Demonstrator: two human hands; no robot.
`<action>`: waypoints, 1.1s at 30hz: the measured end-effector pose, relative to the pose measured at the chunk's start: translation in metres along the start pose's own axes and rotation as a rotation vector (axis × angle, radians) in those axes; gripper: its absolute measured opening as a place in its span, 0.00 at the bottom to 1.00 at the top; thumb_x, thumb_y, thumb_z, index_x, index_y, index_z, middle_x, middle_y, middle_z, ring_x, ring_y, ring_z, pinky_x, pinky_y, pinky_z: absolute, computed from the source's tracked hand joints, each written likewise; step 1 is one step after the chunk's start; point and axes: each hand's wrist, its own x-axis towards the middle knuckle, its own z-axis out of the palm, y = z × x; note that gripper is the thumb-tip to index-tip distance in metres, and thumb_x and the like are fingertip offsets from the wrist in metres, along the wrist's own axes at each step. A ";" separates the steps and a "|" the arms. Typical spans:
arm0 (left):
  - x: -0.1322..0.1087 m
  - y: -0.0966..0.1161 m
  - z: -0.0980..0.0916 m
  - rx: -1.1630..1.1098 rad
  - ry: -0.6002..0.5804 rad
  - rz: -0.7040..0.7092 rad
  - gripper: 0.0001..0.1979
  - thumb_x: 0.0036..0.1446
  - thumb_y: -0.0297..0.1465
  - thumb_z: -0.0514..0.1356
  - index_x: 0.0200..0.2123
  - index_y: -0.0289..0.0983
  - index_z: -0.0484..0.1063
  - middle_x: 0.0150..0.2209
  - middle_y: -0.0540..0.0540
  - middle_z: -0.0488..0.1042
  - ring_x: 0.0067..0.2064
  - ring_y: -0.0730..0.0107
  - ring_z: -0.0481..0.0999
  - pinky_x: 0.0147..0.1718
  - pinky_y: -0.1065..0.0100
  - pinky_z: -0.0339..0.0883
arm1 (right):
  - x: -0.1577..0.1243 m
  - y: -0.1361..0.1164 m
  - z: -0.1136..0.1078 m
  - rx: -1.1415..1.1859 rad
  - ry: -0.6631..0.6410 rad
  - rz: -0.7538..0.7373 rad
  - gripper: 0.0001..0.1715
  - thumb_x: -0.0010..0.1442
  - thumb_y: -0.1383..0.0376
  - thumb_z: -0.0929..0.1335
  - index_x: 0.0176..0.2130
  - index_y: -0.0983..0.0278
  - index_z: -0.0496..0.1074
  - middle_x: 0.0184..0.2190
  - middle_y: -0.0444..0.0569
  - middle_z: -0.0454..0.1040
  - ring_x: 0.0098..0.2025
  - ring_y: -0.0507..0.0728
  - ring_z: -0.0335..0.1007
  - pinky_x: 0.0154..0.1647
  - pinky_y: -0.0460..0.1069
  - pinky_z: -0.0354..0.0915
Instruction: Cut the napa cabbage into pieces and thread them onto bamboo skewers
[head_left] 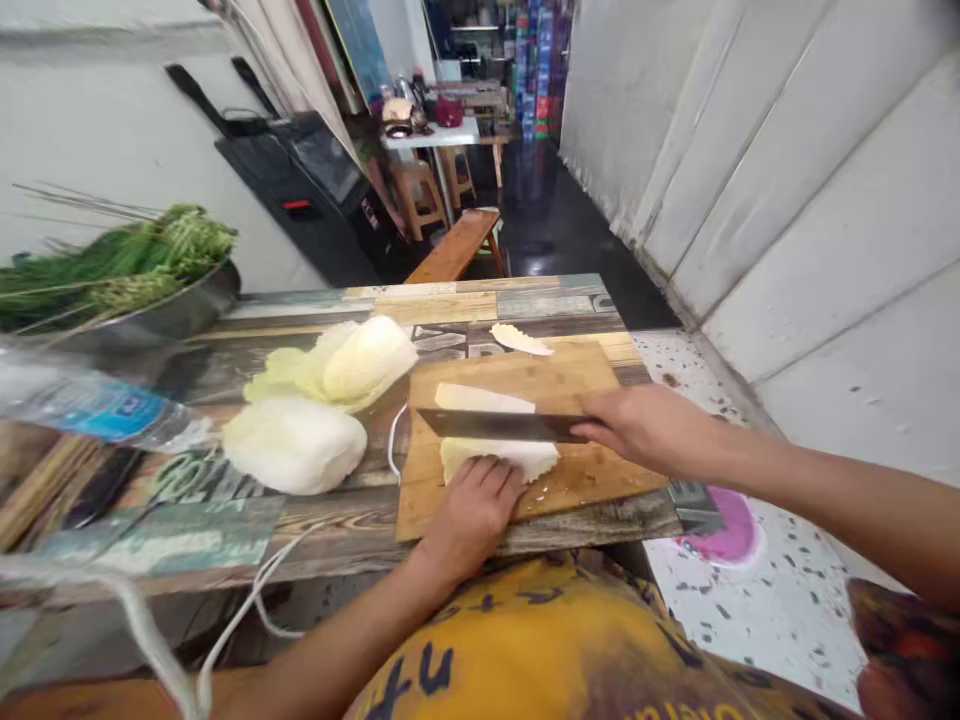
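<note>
A wooden cutting board [570,375] lies on the patterned table. On it rests a pale cabbage leaf piece [525,458], pinned down by my left hand [472,510], whose fingers are curled on its near edge. My right hand [649,428] grips the handle of a cleaver [495,425], whose dark blade lies across the leaf, pointing left. Another pale slice [480,398] sits just beyond the blade. A small leaf scrap [521,341] lies at the board's far edge.
Two cabbage chunks [296,445] [352,365] lie left of the board. A metal bowl of green stalks [127,275] and a plastic bottle [97,408] stand at the left. A white cord [247,600] hangs off the front edge. A pink patch [727,530] marks the speckled floor at right.
</note>
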 end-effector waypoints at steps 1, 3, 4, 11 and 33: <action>-0.003 -0.001 0.001 0.009 0.019 -0.001 0.14 0.63 0.26 0.49 0.42 0.28 0.74 0.40 0.38 0.76 0.41 0.56 0.71 0.42 0.57 0.67 | 0.000 0.000 0.002 -0.003 -0.002 -0.015 0.15 0.66 0.57 0.61 0.40 0.63 0.72 0.30 0.48 0.79 0.30 0.58 0.75 0.23 0.48 0.48; -0.007 -0.001 0.004 0.018 0.044 -0.006 0.16 0.63 0.25 0.47 0.43 0.28 0.73 0.41 0.37 0.76 0.43 0.56 0.71 0.43 0.57 0.67 | -0.001 -0.001 0.006 -0.009 -0.007 -0.038 0.15 0.65 0.57 0.62 0.40 0.63 0.72 0.30 0.48 0.79 0.31 0.58 0.74 0.23 0.47 0.48; -0.009 -0.002 0.005 0.018 0.051 -0.010 0.17 0.63 0.24 0.46 0.43 0.27 0.73 0.41 0.37 0.76 0.44 0.56 0.70 0.44 0.57 0.67 | 0.000 -0.001 0.008 -0.013 -0.010 -0.045 0.15 0.65 0.57 0.62 0.40 0.62 0.72 0.30 0.48 0.79 0.31 0.57 0.74 0.23 0.47 0.48; -0.015 -0.001 0.010 -0.046 0.046 -0.049 0.17 0.62 0.23 0.46 0.44 0.26 0.73 0.43 0.35 0.75 0.46 0.55 0.69 0.45 0.56 0.69 | 0.004 0.000 0.016 -0.048 -0.047 -0.047 0.16 0.66 0.57 0.61 0.39 0.63 0.73 0.30 0.49 0.79 0.30 0.56 0.74 0.24 0.47 0.51; 0.020 -0.046 -0.038 -0.221 0.144 -0.451 0.09 0.61 0.31 0.53 0.39 0.36 0.73 0.36 0.45 0.79 0.38 0.65 0.77 0.38 0.66 0.69 | -0.032 0.015 0.037 0.530 0.496 0.433 0.21 0.61 0.50 0.63 0.25 0.62 0.66 0.16 0.43 0.70 0.18 0.53 0.64 0.23 0.46 0.56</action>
